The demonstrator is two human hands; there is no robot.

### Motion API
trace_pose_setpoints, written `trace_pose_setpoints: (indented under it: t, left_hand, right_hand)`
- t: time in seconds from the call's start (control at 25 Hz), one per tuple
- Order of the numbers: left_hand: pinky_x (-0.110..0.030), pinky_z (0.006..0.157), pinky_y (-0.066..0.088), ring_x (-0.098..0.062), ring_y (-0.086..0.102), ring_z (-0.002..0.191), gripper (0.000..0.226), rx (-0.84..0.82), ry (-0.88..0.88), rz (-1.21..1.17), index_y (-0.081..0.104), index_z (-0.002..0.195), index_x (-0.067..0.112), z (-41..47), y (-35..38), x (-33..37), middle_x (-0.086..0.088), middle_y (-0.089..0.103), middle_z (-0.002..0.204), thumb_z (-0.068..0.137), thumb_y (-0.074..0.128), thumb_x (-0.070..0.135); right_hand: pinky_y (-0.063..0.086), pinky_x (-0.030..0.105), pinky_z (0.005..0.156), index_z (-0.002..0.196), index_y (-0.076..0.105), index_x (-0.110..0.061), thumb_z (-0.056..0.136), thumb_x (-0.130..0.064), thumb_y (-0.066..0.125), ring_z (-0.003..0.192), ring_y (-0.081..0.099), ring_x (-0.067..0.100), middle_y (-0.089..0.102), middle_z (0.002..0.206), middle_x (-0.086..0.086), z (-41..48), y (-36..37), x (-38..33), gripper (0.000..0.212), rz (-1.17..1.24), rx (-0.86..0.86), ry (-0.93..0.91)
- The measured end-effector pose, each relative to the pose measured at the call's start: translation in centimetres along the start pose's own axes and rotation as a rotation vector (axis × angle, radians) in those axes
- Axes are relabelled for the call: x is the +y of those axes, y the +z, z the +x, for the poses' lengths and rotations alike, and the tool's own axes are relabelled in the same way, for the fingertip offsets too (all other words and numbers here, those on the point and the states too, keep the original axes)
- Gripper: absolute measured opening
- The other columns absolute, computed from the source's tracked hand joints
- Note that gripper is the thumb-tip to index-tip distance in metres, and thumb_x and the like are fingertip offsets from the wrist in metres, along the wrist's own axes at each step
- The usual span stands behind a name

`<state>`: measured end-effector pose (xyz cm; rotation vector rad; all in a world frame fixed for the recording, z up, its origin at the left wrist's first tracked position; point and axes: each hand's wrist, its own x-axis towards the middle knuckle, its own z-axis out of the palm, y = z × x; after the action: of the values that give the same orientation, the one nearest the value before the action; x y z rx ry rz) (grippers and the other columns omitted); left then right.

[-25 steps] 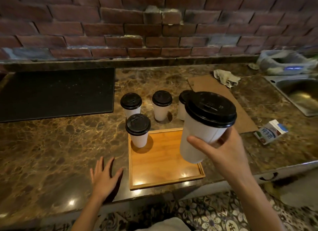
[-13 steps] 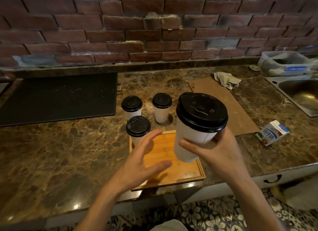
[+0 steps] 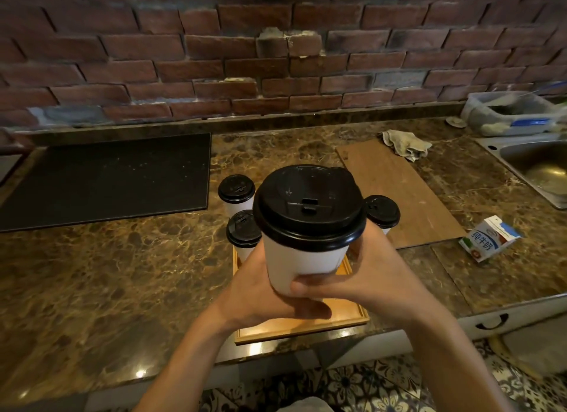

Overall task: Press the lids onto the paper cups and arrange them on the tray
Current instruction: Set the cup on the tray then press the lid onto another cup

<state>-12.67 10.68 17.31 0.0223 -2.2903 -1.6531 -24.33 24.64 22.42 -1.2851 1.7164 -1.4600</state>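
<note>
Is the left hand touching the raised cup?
Touching. The head view shows the left hand wrapped around the lower wall of the raised cup, with no gap.

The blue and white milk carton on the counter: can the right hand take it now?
Probably not yet: the right hand, with the left hand, grips the white paper cup with black lid. Nothing else blocks the milk carton.

The left hand (image 3: 257, 292), formerly flat on the bench (image 3: 122, 273) left of the tray (image 3: 300, 331), now joins the right hand (image 3: 377, 276) around the lidded cup (image 3: 303, 258), which is now centred over the tray.
</note>
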Motion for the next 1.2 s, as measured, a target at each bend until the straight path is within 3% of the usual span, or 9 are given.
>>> trace_pose_setpoints:
  t: [0.2, 0.44, 0.56, 0.64, 0.72, 0.84, 1.0, 1.12, 1.2]
  left_hand:
    - [-0.017, 0.088, 0.049, -0.004, 0.06, 0.109, 0.073, -0.116, -0.064, -0.189, 0.05, 0.122, 0.014, 0.3, -0.6, 1.4, 0.013, 0.065, 0.115, 0.057, 0.08, 0.002]
    - [-0.009, 0.084, 0.048, 0.004, 0.059, 0.107, 0.077, -0.067, -0.026, -0.155, 0.05, 0.119, 0.013, 0.6, -0.2, 1.2, 0.022, 0.063, 0.113, 0.056, 0.08, -0.019]
    - [-0.011, 0.085, 0.047, 0.002, 0.057, 0.11, 0.08, -0.007, 0.001, -0.114, 0.045, 0.126, 0.006, 0.8, 0.0, 1.1, 0.023, 0.059, 0.116, 0.058, 0.084, -0.009]
    - [-0.013, 0.08, 0.048, -0.001, 0.058, 0.105, 0.082, 0.069, -0.013, -0.113, 0.044, 0.129, 0.004, 0.9, 0.0, 1.1, 0.023, 0.058, 0.113, 0.059, 0.087, 0.007]
    - [-0.013, 0.073, 0.049, -0.001, 0.06, 0.099, 0.081, 0.133, -0.046, -0.086, 0.047, 0.126, 0.008, 1.0, 0.2, 1.2, 0.02, 0.061, 0.108, 0.057, 0.087, 0.02]
    - [-0.014, 0.062, 0.049, -0.002, 0.061, 0.09, 0.068, 0.161, -0.059, -0.007, 0.053, 0.116, 0.025, 1.1, 0.6, 1.5, 0.018, 0.06, 0.1, 0.058, 0.09, 0.027]
    - [-0.007, 0.066, 0.047, 0.005, 0.059, 0.094, 0.066, 0.049, 0.037, -0.085, 0.048, 0.115, 0.019, 1.1, -0.3, 2.4, 0.028, 0.057, 0.103, 0.062, 0.087, 0.013]
    - [-0.012, 0.07, 0.049, 0.002, 0.059, 0.094, 0.061, -0.059, 0.077, -0.126, 0.047, 0.113, 0.023, 1.1, -1.3, 2.8, 0.021, 0.058, 0.104, 0.06, 0.078, 0.018]
    - [-0.021, 0.069, 0.053, -0.003, 0.061, 0.094, 0.063, 0.035, 0.068, -0.127, 0.051, 0.111, 0.031, 1.1, -1.3, 3.0, 0.015, 0.06, 0.104, 0.055, 0.08, 0.024]
  right_hand:
    - [0.05, 0.018, 0.092, 0.125, 0.053, -0.042, 0.061, -0.031, 0.085, 0.12, 0.058, 0.003, 0.064, 0.125, -0.015, 1.0, -0.9, -0.4, 0.072, 0.043, -0.158, -0.014]
    - [0.047, 0.021, 0.1, 0.126, 0.05, -0.038, 0.061, -0.031, 0.081, 0.123, 0.055, 0.001, 0.061, 0.128, -0.02, 2.0, -2.0, -0.9, 0.073, 0.027, -0.328, 0.078]
    - [0.045, 0.018, 0.103, 0.133, 0.04, -0.05, 0.051, -0.06, 0.084, 0.125, 0.05, -0.009, 0.054, 0.132, -0.031, 1.7, -3.5, -2.8, 0.093, -0.038, -0.276, 0.071]
    - [0.045, 0.014, 0.101, 0.143, 0.03, -0.051, 0.048, -0.081, 0.071, 0.127, 0.047, -0.011, 0.048, 0.136, -0.033, 1.8, -4.2, -4.8, 0.108, -0.128, -0.154, 0.029]
    - [0.046, 0.005, 0.09, 0.14, 0.036, -0.052, 0.055, -0.088, 0.059, 0.121, 0.047, -0.016, 0.05, 0.131, -0.035, 2.5, -3.8, -6.6, 0.095, -0.358, -0.089, -0.059]
    - [0.049, 0.014, 0.084, 0.127, 0.059, -0.037, 0.078, -0.071, 0.055, 0.112, 0.054, -0.007, 0.059, 0.121, -0.025, 4.3, -2.2, -8.2, 0.06, -0.67, -0.174, -0.244]
    - [0.053, 0.032, 0.081, 0.111, 0.07, -0.011, 0.085, -0.027, 0.069, 0.106, 0.063, 0.013, 0.066, 0.116, 0.001, 5.7, -2.6, -9.2, 0.03, -0.51, -0.417, -0.413]
    - [0.053, 0.03, 0.08, 0.11, 0.071, -0.009, 0.087, -0.022, 0.069, 0.105, 0.064, 0.015, 0.067, 0.114, 0.002, 5.9, -2.5, -9.6, 0.026, -0.446, -0.472, -0.42]
    - [0.052, 0.028, 0.081, 0.112, 0.071, -0.017, 0.089, -0.031, 0.065, 0.103, 0.063, 0.007, 0.068, 0.112, -0.006, 6.2, -1.8, -10.0, 0.027, -0.507, -0.39, -0.375]
